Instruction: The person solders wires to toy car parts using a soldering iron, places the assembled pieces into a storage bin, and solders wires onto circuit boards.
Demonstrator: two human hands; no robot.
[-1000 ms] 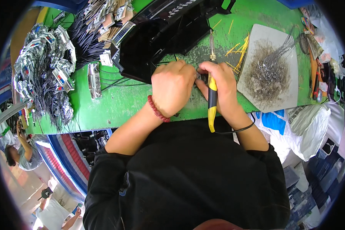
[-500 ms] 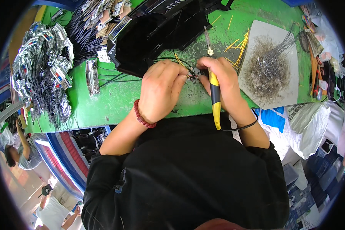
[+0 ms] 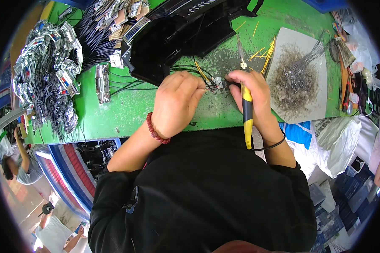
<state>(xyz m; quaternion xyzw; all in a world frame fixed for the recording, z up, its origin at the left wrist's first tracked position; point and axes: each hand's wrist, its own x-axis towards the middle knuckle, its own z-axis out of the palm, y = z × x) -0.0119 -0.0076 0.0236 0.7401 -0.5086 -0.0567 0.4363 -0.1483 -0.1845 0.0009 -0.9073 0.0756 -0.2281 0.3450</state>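
Over the green workbench (image 3: 131, 118), my left hand (image 3: 177, 97) pinches thin wires (image 3: 207, 85) between thumb and fingertips. Beside those fingertips lies a small whitish piece (image 3: 218, 82) where black and yellow wires come together. My right hand (image 3: 257, 93) is closed around a soldering iron (image 3: 247, 111) with a yellow and black handle. The iron's tip points away from me, and its cord runs back past my wrist. Just beyond my left hand sits a large angular black plastic housing (image 3: 177, 38), with black leads running out beside it.
At the left are piled silvery parts with black wires (image 3: 50, 63); another wired part (image 3: 102, 83) lies nearer. A grey board (image 3: 321, 101) at the right holds dark debris and thin wires. Yellow wire pieces (image 3: 266, 59) lie beside it. People work at the lower left.
My right hand has moved right with the soldering iron, away from my left fingertips, exposing the whitish piece. My left hand stays nearly in place, still pinching the wires.
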